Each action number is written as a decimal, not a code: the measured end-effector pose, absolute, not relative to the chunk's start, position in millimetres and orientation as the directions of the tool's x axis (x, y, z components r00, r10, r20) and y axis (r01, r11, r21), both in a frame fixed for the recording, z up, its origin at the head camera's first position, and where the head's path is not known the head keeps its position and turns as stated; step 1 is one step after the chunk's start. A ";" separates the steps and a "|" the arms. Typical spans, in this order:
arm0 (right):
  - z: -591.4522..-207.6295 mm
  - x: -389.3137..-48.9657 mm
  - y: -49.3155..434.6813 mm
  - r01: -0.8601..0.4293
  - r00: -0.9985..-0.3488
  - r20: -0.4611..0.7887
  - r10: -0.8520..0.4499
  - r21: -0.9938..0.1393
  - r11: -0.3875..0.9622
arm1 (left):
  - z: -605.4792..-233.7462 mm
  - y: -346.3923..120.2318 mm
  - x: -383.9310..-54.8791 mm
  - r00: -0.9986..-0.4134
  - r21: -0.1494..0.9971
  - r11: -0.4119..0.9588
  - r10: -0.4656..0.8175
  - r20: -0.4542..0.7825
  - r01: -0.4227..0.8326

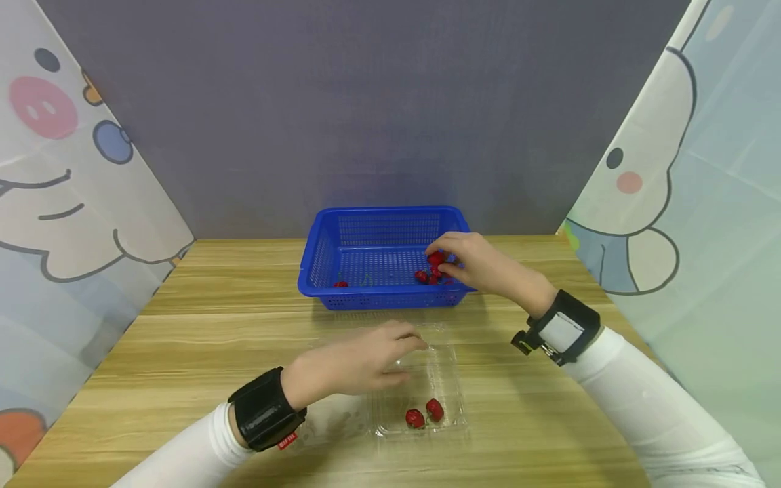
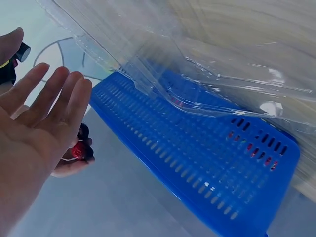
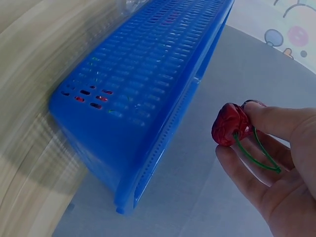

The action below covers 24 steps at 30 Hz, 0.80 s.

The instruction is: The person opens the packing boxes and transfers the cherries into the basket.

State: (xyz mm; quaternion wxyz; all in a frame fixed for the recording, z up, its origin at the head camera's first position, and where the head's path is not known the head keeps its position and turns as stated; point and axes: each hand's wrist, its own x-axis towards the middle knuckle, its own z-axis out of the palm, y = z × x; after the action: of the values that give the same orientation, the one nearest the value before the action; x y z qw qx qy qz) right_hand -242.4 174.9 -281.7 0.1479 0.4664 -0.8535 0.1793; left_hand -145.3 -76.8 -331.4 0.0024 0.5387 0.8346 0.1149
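Observation:
My right hand (image 1: 482,264) pinches a pair of red cherries (image 3: 230,125) with green stems between thumb and fingers, at the right end of the blue basket (image 1: 378,292). More red cherries (image 1: 422,276) lie in the basket near that hand, and another red cherry (image 1: 341,284) is at its left end. Fingers apart and holding nothing, my left hand (image 1: 366,356) hovers over a clear plastic box (image 1: 450,379). Two red cherries (image 1: 415,418) sit in the box's near part. In the left wrist view, the open palm (image 2: 34,133) is beside the box's clear wall.
A clear lid-like panel (image 1: 342,423) lies left of the box, partly under my left arm. The wooden table (image 1: 232,339) ends at a grey back wall (image 1: 390,102). Cartoon-printed sheets (image 1: 702,203) stand along both sides.

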 end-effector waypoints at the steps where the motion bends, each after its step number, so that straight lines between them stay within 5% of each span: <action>1: -281.6 -242.6 175.2 -0.849 -0.521 0.418 -0.744 -0.169 0.500 | -331.7 -75.5 -145.5 -0.415 0.195 0.389 0.902 0.115 0.900; 8: -282.4 -247.3 176.6 -0.848 -0.521 0.400 -0.754 -0.139 0.512 | -336.1 -66.0 -145.7 -0.401 0.156 0.387 0.914 0.067 0.909; 24: -285.6 -258.4 178.5 -0.775 -0.629 0.256 -0.734 -0.144 0.615 | -342.7 -50.0 -136.2 -0.414 0.131 0.422 0.906 -0.083 0.897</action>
State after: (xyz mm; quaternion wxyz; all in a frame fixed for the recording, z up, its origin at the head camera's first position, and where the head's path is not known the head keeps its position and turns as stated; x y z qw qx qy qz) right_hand -258.4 178.5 -285.6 0.0861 0.4219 -0.8944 0.1209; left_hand -136.2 -50.0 -342.7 0.0707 0.5366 0.8402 0.0331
